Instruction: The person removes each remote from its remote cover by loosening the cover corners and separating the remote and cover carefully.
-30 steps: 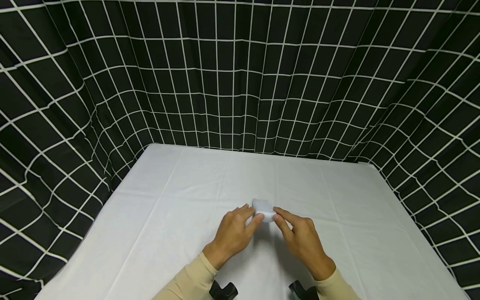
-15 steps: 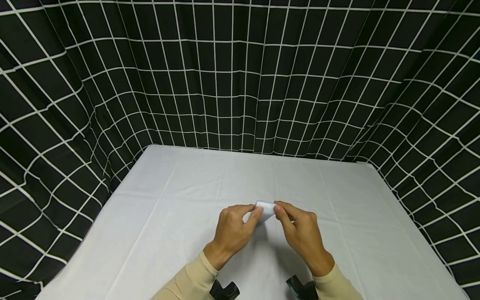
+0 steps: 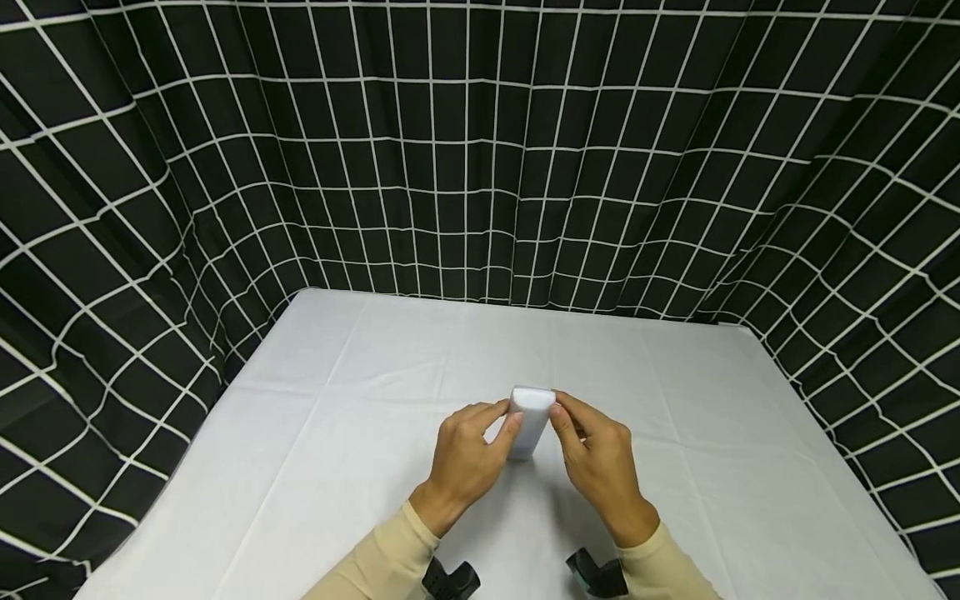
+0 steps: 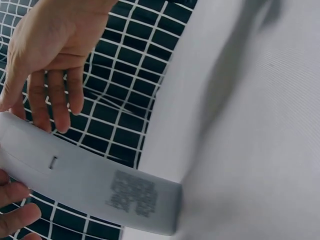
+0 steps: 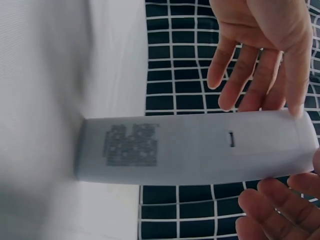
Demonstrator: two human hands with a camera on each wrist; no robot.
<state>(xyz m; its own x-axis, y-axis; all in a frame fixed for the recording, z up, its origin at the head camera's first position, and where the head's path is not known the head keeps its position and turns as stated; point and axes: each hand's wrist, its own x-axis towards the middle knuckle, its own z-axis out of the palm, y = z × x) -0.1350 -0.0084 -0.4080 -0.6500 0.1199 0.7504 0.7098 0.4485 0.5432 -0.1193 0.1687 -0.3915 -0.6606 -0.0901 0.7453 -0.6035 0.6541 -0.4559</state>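
A white remote control (image 3: 531, 423) stands nearly upright on the white tablecloth, its back towards me. Both wrist views show a battery cover with a small dark slot on the remote (image 4: 85, 175), at the end between the hands. Grey printed text (image 5: 132, 145) marks the back near the end on the cloth. The left hand (image 3: 465, 450) holds the remote's left edge near the top, thumb on the near side. At the upper right corner, the right hand (image 3: 603, 458) pinches it between thumb and index finger. The remote's front is hidden.
White cloth (image 3: 360, 433) with fold lines covers the table. Black curtains (image 3: 480, 167) with a white grid enclose its back and sides. Dark devices are strapped at the left wrist (image 3: 452, 579) and right wrist (image 3: 597, 575).
The remote's near end has been raised, turning it from a low, flat pose to nearly upright with its back towards me. Both hands have stayed at that end.
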